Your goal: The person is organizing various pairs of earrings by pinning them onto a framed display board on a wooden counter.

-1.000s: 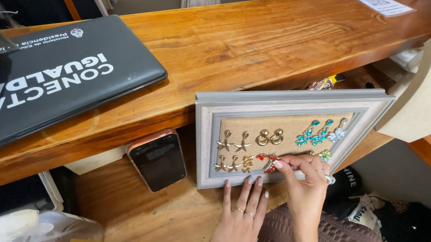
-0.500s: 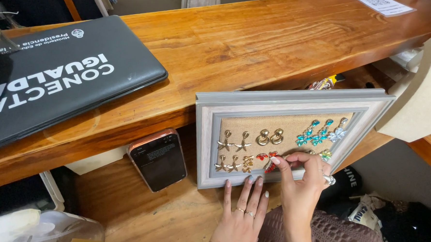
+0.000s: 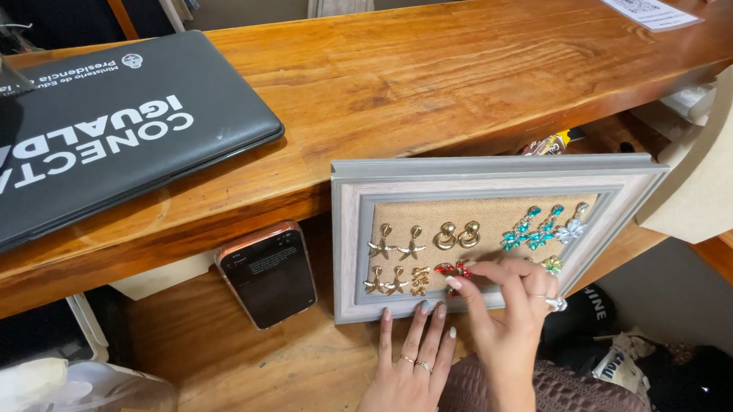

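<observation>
Red earring [image 3: 446,269] on the framed burlap board [image 3: 497,228], pinched between right-hand fingers [image 3: 470,278]; left-hand fingers [image 3: 414,332] spread flat below the frame.

Open wood lies left of the phone [image 3: 268,272] — room to reach in. To its right the frame [image 3: 344,254] blocks the shelf; the counter edge [image 3: 176,222] overhangs.
</observation>
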